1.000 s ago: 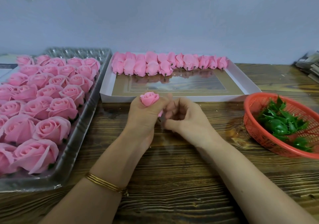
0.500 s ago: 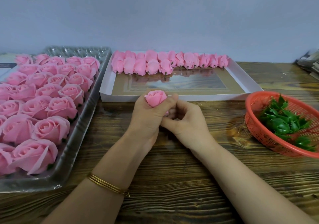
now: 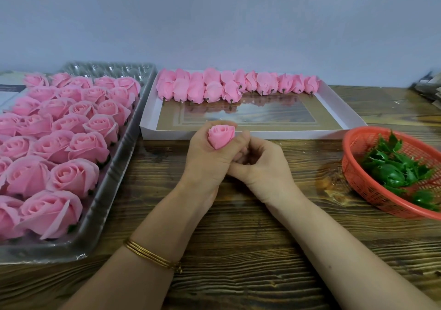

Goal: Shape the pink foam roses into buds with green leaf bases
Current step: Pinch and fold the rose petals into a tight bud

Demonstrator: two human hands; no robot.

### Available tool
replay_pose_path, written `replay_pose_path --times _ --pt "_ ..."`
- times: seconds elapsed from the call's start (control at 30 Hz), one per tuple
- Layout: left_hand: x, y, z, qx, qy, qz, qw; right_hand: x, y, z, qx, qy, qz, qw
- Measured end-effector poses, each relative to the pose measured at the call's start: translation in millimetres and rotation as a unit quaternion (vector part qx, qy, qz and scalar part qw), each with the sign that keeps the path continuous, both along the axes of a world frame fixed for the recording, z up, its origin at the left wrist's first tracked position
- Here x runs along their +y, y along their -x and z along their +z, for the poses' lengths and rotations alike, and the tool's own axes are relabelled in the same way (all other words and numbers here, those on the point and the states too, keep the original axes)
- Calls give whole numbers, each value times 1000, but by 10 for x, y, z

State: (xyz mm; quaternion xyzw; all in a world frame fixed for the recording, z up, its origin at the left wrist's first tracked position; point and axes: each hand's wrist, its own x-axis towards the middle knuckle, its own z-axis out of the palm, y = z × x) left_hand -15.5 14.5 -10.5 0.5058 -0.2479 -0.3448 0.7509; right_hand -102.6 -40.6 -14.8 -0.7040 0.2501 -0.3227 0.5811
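Note:
My left hand (image 3: 205, 159) grips a pink foam rose (image 3: 220, 136) squeezed into a tight bud, whose top pokes out above the fist. My right hand (image 3: 262, 166) is curled against the left one, its fingers closed at the rose's lower part, where a little pink shows. The rose's base is hidden between the hands. Green leaf bases (image 3: 393, 169) lie in a red basket (image 3: 358, 173) to the right. Several open pink roses (image 3: 71, 142) fill a clear plastic tray (image 3: 102, 202) on the left.
A shallow white box (image 3: 334, 109) behind my hands holds a row of several shaped buds (image 3: 214, 87) along its far side. Stacked papers (image 3: 429, 87) lie at the far right. Everything sits on a wooden table (image 3: 238, 250) against a pale wall.
My hands have drawn together. The right hand closed in under the rose, and the bud rose slightly and now sits higher in the left fist.

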Motion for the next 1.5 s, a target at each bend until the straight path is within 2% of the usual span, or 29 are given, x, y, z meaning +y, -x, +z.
replay_pose_path --times 0.17,0.33,0.5,0.6,0.73,0.9,1.33,1.5 --pt "14 -39 1 -20 4 -37 999 -32 41 17 5 -22 27 999" --pt "22 -34 5 -73 -8 -42 996 -86 63 54 6 -107 74 991" --pt "5 -32 -27 -208 -18 45 977 -149 49 83 -26 -216 6 976" --pt "11 -27 -50 -252 -40 40 966 -163 54 113 -61 -265 -20 962" --pt "16 13 -56 -307 -67 14 949 -106 38 120 -84 -268 -6 960" --pt "35 6 -64 -329 -79 7 941 -92 45 117 -92 -265 21 960" --pt "46 2 -67 -333 -103 -7 937 -102 50 54 -60 -230 13 971" --pt "41 12 -65 -319 -88 18 944 -95 45 95 -82 -262 5 961"
